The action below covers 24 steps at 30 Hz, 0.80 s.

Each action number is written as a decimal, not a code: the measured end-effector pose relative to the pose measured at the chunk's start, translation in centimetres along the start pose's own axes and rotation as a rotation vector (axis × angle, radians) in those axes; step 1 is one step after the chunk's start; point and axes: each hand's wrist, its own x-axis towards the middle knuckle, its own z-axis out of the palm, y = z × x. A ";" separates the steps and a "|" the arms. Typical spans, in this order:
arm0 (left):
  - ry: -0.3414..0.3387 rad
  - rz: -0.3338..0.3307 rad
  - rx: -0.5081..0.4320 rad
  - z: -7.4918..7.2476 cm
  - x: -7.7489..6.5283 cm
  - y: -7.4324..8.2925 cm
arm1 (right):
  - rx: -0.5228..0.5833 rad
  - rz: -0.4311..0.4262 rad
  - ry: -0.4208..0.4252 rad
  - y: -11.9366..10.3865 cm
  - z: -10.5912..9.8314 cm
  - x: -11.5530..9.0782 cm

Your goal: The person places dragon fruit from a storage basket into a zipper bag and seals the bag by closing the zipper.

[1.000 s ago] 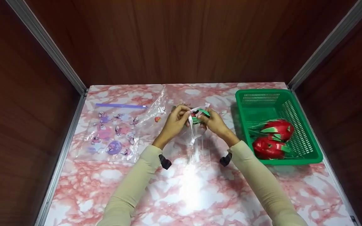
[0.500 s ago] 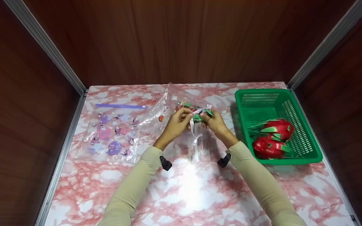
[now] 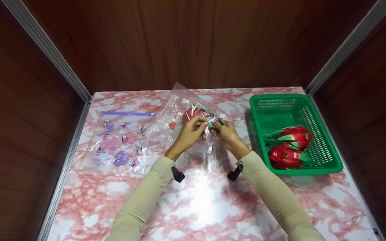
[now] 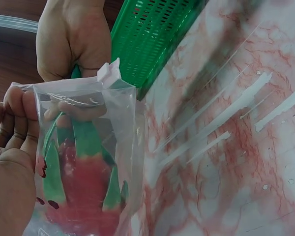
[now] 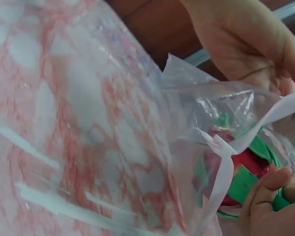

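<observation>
A clear zip bag point(image 3: 171, 103) with a white zip strip is held up between both hands over the middle of the table. My left hand point(image 3: 189, 132) pinches its mouth at the strip; the slider point(image 4: 107, 74) sits at one corner. Inside lies an artificial dragon fruit point(image 4: 86, 187), red with green leaf tips. My right hand point(image 3: 229, 134) reaches in at the mouth, its fingers point(image 5: 270, 187) curled on the fruit's green leaves. The right wrist view has the strip looped open around the red body point(image 5: 248, 162).
Another clear bag point(image 3: 126, 137), with a purple zip and cartoon prints, lies flat at the left. At the right stands a green perforated basket point(image 3: 256, 134) holding two more artificial dragon fruits point(image 3: 285, 156). Brown wooden panels point(image 3: 193, 43) wall in the table.
The fruit's red body now shows further toward the back inside the bag, whose far corner has risen. My right hand has closed in nearer the left one at the bag's mouth.
</observation>
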 end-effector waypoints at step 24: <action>0.008 -0.051 -0.064 0.1 -0.1 0.2 | 0.369 0.190 0.028 0.0 0.0 0.3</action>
